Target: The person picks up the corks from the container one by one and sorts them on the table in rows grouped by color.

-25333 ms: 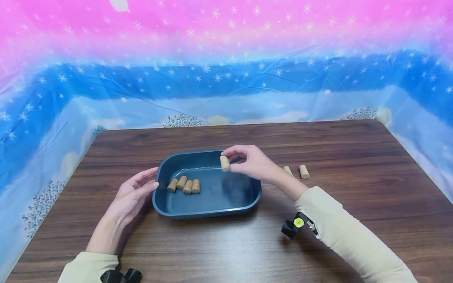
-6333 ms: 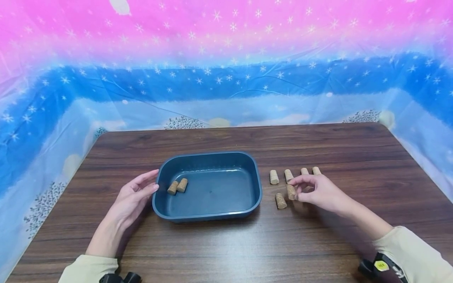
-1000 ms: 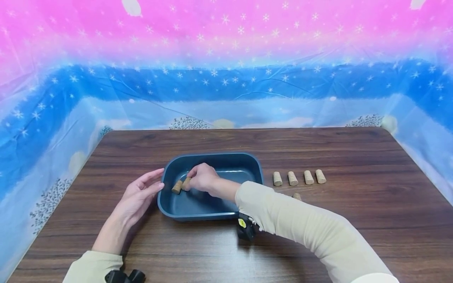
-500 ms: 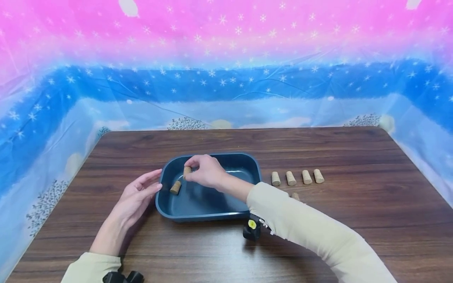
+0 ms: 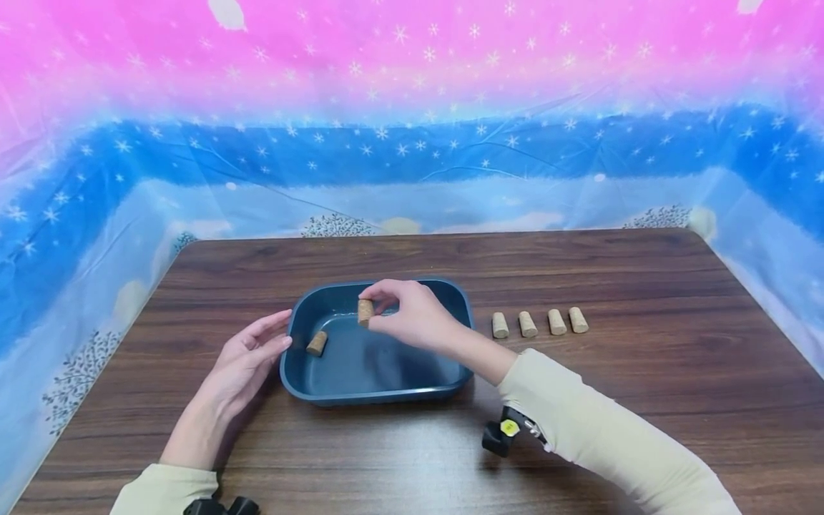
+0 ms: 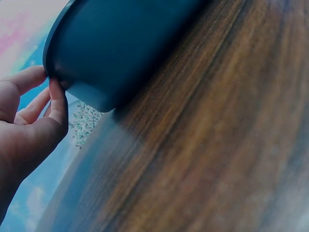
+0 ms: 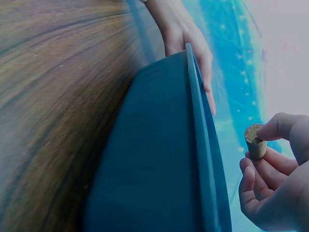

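In the head view my right hand point(image 5: 412, 315) pinches a tapered cork point(image 5: 365, 312) between thumb and fingertips, raised over the dark blue plastic tub point(image 5: 376, 393). The same cork point(image 7: 256, 141) shows above the tub's rim in the right wrist view. One more cork point(image 5: 317, 342) lies on the tub floor near its left end. My left hand point(image 5: 247, 361) touches the tub's left end with thumb and fingertips, its fingers fairly straight. Up close in the left wrist view, the left fingertips point(image 6: 57, 87) meet the tub just at its rim.
Several paler corks point(image 5: 528, 325) lie in a row on the brown wood-grain table point(image 5: 386, 458), right of the tub. My right sleeve point(image 5: 605, 422) crosses the table's right front. A snowflake-patterned cloth point(image 5: 412, 143) hangs around the back and sides.
My right hand has lifted a cork from the tub floor and carried it rightward above the tub. The other cork stays in the tub. My left hand keeps its place at the tub's end.
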`<state>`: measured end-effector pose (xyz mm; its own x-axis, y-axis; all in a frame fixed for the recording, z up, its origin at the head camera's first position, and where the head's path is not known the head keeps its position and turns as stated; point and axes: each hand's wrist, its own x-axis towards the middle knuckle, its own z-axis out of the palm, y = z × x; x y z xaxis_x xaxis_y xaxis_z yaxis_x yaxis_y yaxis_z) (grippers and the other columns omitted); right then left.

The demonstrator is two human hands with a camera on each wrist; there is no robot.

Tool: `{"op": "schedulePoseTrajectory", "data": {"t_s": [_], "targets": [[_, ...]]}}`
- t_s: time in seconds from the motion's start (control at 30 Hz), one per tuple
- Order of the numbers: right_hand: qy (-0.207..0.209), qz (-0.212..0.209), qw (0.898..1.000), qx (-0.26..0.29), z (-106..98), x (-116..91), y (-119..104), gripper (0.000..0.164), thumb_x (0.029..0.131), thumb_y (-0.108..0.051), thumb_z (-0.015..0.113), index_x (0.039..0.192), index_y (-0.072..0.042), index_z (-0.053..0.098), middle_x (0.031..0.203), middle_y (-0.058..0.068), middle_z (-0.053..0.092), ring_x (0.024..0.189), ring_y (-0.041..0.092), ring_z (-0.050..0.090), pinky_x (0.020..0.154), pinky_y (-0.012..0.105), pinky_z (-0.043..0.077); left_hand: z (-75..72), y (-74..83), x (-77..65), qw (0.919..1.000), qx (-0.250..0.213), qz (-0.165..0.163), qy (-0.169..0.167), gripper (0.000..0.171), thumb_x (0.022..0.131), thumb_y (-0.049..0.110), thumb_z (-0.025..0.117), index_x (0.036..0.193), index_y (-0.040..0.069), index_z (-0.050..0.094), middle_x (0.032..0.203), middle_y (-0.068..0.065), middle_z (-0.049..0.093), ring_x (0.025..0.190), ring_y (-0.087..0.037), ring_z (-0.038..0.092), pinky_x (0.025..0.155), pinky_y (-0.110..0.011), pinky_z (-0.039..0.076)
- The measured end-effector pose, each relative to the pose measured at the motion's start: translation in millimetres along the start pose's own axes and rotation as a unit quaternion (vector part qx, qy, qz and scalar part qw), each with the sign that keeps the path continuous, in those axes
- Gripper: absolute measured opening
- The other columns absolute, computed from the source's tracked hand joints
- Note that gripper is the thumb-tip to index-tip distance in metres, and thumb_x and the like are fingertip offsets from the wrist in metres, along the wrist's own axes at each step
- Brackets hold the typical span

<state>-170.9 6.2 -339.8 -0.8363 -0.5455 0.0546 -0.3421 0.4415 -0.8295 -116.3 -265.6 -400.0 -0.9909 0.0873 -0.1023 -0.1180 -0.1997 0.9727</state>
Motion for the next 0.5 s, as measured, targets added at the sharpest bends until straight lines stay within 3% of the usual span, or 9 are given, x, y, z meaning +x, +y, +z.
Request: {"op": "schedulePoseTrajectory", "data": {"t_s": [0.5], "targets": [[0.016,0.006,0.999,0.051,-42.6,-37.4,29.1,0.037,0.086,-0.008,0.065,0.123,-0.005,0.064,0.105,0.003,0.065,0.098,0.022,0.059,0.071,0.033,0.049,-0.3,0.3,-0.6,0.9998,0.004,-0.018,0.010,0.032,0.095,0.004,0.061,0.124,0.017,0.061,0.122,0.004,0.055,0.110,-0.007,0.056,0.094,-0.018,0.044]]}}
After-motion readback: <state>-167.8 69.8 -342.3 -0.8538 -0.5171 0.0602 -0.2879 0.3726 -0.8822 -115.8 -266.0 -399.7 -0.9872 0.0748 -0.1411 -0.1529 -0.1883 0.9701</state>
